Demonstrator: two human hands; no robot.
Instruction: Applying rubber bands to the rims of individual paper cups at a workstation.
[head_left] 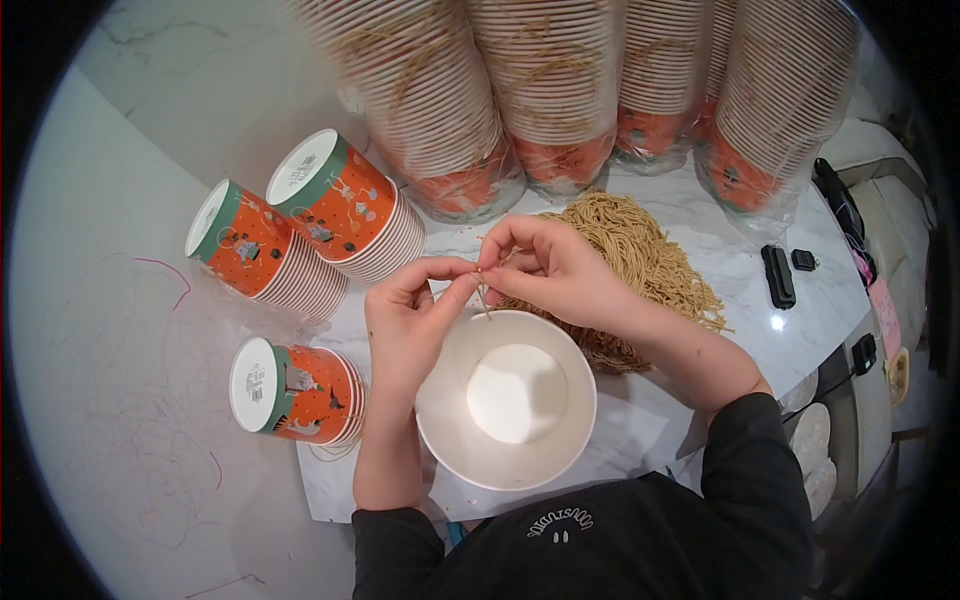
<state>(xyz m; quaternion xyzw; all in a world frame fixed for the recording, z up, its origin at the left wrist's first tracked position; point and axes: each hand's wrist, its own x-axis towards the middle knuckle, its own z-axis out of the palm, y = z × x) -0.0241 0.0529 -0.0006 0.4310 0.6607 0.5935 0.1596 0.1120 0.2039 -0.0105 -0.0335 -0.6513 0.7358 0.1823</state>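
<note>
Both my hands meet above the far rim of a large white paper tub [570,440], its open mouth facing up. My left hand [412,318] pinches a thin tan cord [487,304] between thumb and forefinger. From the other side, my right hand [545,262] grips the same cord with its fingertips, its other fingers curled. A short end of cord hangs down to the tub's rim; the fingers hide the rest. Behind the tub and under my right forearm lies a large heap of loose tan cords [640,240].
Tall plastic-wrapped stacks of tubs [420,110] line the far side of the marbled table [640,430]. Shorter orange-and-green stacks [340,200] lean at the left, near a small upside-down stack [315,395]. A small black device [778,277] lies at the right.
</note>
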